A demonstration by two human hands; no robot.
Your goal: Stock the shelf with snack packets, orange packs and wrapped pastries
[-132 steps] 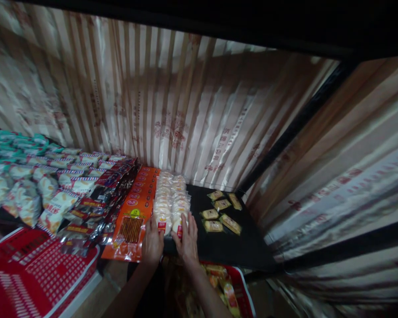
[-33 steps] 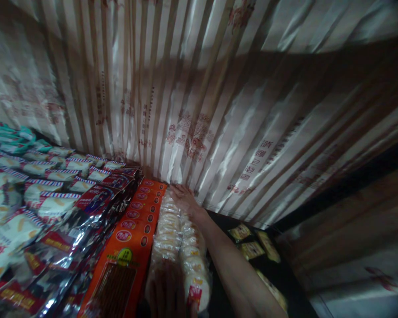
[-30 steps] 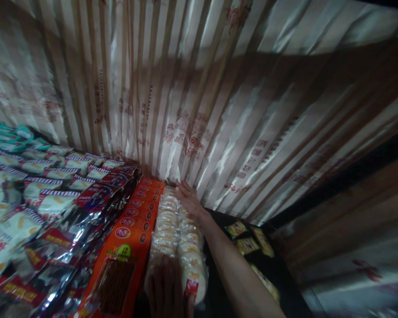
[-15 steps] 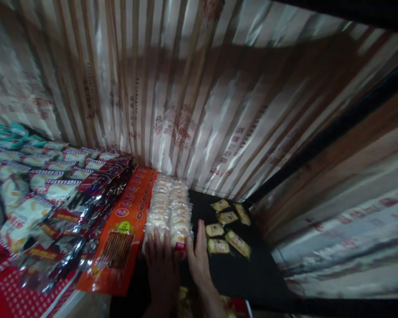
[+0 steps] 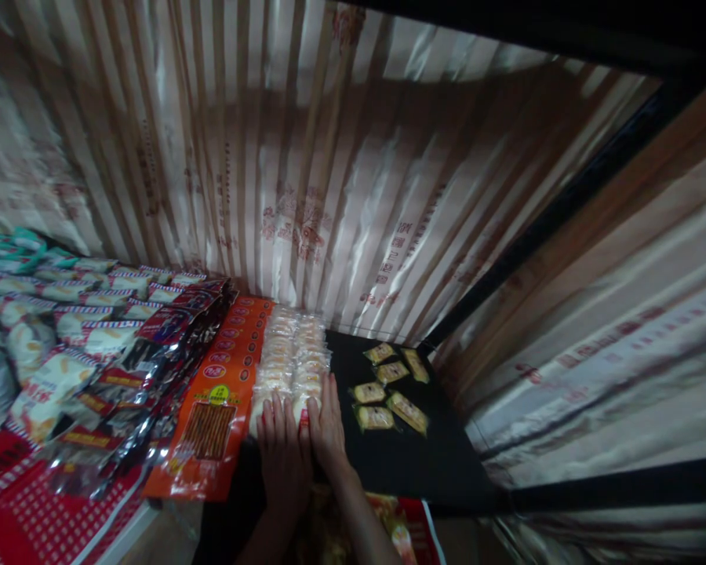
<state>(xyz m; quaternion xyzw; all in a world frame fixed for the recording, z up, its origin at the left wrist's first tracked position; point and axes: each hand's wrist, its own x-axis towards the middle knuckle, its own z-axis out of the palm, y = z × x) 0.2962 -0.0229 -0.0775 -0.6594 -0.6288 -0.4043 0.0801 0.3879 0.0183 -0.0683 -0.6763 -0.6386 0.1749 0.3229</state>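
Note:
Two rows of clear packs of pale round rice crackers (image 5: pixel 291 353) run front to back on a black shelf (image 5: pixel 412 463). My left hand (image 5: pixel 282 447) lies flat with fingers stretched out on the front end of the left row. Beside it, my right hand (image 5: pixel 328 428) rests against the front pack of the right row, fingers together and extended. Neither hand lifts anything.
Orange snack packs (image 5: pixel 217 392) overlap left of the crackers, then dark foil packs (image 5: pixel 153 353) and white puffed-snack bags (image 5: pixel 52 345). Several small yellow sachets (image 5: pixel 388 384) lie on the shelf's right part. Striped wrapping (image 5: pixel 306 180) forms the back wall. A red box (image 5: pixel 400 526) shows below the shelf.
A second ago my right arm reached to the back end of the cracker rows; it has drawn back to the front. The left hand stayed at the front. The view pulled away from the shelf.

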